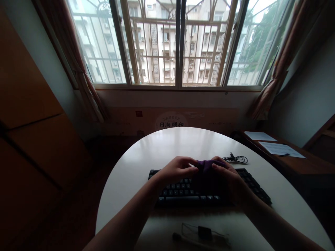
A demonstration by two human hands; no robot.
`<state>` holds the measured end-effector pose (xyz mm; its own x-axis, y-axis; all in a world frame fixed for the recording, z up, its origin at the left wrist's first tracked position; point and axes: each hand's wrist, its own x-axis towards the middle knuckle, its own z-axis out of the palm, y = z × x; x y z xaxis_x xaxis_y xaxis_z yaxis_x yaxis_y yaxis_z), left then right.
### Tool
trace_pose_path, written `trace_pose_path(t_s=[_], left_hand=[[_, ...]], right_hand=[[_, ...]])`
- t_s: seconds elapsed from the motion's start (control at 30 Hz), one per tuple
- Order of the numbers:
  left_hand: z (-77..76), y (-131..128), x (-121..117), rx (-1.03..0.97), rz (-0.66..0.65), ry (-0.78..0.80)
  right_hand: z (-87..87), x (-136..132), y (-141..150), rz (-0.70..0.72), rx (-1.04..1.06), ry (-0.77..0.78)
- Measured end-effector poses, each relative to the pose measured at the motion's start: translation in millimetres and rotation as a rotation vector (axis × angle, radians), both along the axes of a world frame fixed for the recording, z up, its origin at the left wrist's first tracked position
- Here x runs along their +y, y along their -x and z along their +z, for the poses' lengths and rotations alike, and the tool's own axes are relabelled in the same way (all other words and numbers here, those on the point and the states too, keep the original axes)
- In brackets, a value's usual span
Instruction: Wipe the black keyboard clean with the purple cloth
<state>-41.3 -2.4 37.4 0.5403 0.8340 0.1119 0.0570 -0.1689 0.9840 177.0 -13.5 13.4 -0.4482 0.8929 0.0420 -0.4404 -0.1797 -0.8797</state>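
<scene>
A dark purple cloth point(208, 167) is held up between my two hands, over a black keyboard point(180, 191) lying on the white table. My left hand point(179, 169) pinches the left edge of the cloth between thumb and fingers. On the other side, my right hand point(230, 172) grips it with the thumb on top and the fingers partly hidden behind. The lower part of the cloth falls in shadow and hides some keys. Whether anything is wrapped inside the cloth I cannot tell.
A coiled black cable point(237, 159) lies behind the keyboard on the round white table point(123, 195). Near the front sits a small black block point(204, 233) with thin wire and a dim stick-like item. Papers point(282, 149) rest on a brown desk point(309, 166) at right.
</scene>
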Motion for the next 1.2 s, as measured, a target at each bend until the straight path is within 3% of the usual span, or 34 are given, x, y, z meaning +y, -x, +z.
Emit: trace_pose_path(t_s=[0.1,0.43,0.6,0.8,0.93,1.03,1.2], left_hand=[[-0.9,0,1,0.040,-0.003,-0.034],[-0.4,-4,2,-0.103,0.252,-0.045],[-0.6,-3,3,-0.109,0.291,-0.052],[-2.7,-3,4,-0.094,0.238,-0.175],[-4.3,-2,4,-0.057,0.192,-0.209],[-5.8,0,3,-0.069,0.125,-0.148],[-8.8,4,3,-0.157,-0.158,0.075]], right_hand=[[0.6,-3,0,-0.026,0.015,-0.009],[-3.5,1,1,-0.082,0.027,-0.016],[-8.4,1,4,-0.064,-0.021,-0.086],[-9.1,1,4,-0.074,0.044,-0.055],[-10.9,4,3,-0.051,0.122,0.054],[-10.9,6,3,-0.047,0.161,0.138],[-7.2,8,4,-0.053,0.108,0.165]])
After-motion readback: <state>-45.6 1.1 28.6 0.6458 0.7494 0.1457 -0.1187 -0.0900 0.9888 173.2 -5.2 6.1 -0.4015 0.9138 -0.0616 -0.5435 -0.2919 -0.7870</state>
